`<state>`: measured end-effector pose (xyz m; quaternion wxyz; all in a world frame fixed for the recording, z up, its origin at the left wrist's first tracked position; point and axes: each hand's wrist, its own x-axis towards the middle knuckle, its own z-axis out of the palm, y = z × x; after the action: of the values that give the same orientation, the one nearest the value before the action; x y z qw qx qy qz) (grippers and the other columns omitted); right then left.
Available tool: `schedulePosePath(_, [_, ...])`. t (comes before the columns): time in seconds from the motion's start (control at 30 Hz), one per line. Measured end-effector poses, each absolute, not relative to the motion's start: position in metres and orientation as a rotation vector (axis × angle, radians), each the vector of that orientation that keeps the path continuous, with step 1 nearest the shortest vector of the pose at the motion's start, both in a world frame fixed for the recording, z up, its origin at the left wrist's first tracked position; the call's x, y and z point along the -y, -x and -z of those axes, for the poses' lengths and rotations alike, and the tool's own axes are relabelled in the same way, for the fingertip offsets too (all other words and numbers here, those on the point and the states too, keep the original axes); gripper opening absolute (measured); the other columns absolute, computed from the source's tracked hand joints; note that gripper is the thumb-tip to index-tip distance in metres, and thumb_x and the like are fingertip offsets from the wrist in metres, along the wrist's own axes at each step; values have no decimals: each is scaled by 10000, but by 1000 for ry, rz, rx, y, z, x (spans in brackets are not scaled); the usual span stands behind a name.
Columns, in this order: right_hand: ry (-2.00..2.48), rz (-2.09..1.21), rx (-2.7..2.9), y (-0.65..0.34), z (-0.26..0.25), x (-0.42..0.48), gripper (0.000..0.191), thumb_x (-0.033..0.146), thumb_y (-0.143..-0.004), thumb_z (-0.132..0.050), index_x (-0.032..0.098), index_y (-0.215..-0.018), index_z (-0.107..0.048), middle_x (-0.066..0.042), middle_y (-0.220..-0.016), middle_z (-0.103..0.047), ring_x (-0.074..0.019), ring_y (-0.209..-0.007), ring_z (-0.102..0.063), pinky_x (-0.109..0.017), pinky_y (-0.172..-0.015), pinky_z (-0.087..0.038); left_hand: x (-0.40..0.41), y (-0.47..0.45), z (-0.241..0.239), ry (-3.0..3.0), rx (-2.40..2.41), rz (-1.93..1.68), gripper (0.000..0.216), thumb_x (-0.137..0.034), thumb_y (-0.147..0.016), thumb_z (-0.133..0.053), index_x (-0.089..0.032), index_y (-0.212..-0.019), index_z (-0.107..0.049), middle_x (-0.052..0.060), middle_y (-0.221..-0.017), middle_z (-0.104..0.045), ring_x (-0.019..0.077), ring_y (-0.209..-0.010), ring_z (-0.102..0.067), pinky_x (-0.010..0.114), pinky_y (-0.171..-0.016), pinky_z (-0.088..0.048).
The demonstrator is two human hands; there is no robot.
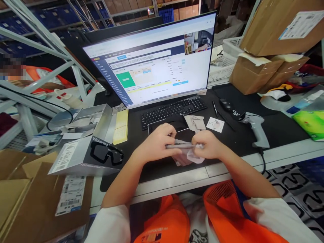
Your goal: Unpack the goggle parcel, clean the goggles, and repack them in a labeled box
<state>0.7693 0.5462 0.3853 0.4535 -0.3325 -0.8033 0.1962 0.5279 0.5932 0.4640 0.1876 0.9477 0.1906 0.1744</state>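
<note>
A grey folded pouch or cloth with thin, see-through plastic (183, 156) hangs between my hands above the front of the black desk mat. My left hand (160, 143) is closed on its left end, thumb below and fingers curled over. At the other end, my right hand (207, 144) pinches the crumpled plastic. Beyond my left hand lies a dark flat piece with white edges (177, 122), partly covered by that hand. A beige-grey cloth or pouch (196, 122) and a small white printed card (215, 125) lie just past my right hand.
A keyboard (174, 109) stands before the monitor (152, 74). To the right are a mouse (225, 104), a pen (215, 108) and a corded barcode scanner (255, 128). On the left stand a silver box (83, 155) and an open carton (45, 195). A person sits far left.
</note>
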Motion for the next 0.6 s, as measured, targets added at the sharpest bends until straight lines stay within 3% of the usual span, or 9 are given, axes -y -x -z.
schedulePosePath(0.1, [898, -479, 1900, -774, -387, -549, 56, 197, -714, -570, 211, -665, -591, 30, -552, -541, -115, -517, -472, -244, -551, -356, -597, -526, -465, -2650, -590, -617, 489, -531, -989, -618, -175, -654, -617, 91, -976, -589, 234, -967, -533, 406, -887, -442])
schedulePosePath(0.2, [839, -529, 1987, -775, -389, -549, 149, 171, -777, -530, 203, -795, -674, 3, -670, -645, -127, -585, -534, -252, -605, -395, -601, -528, -460, -2635, -567, -740, 462, -515, -997, -611, -183, -679, -657, 115, -1072, -623, 259, -1088, -568, 430, -957, -462])
schedulePosePath(0.27, [827, -542, 2070, -779, -392, -548, 167, 174, -833, -534, 197, -696, -627, 9, -616, -597, -118, -561, -501, -255, -589, -369, -605, -525, -459, -2679, -556, -743, 459, -522, -988, -627, -186, -676, -658, 114, -1068, -645, 268, -1108, -581, 438, -974, -459])
schedulePosePath(0.43, [793, -522, 2069, -792, -397, -550, 324, 226, -941, -552, 194, -619, -549, 17, -576, -533, -107, -553, -481, -257, -580, -347, -611, -512, -465, -2844, -705, -558, 533, -598, -980, -606, -178, -652, -599, 43, -756, -626, 194, -769, -573, 382, -784, -405])
schedulePosePath(0.6, [739, -601, 2140, -785, -397, -550, 557, 332, -1049, -443, 192, -517, -354, 27, -506, -363, -91, -485, -354, -279, -540, -275, -606, -524, -458, -2648, -623, -447, 566, -496, -1067, -446, -188, -607, -567, 43, -646, -580, 179, -676, -553, 351, -712, -425])
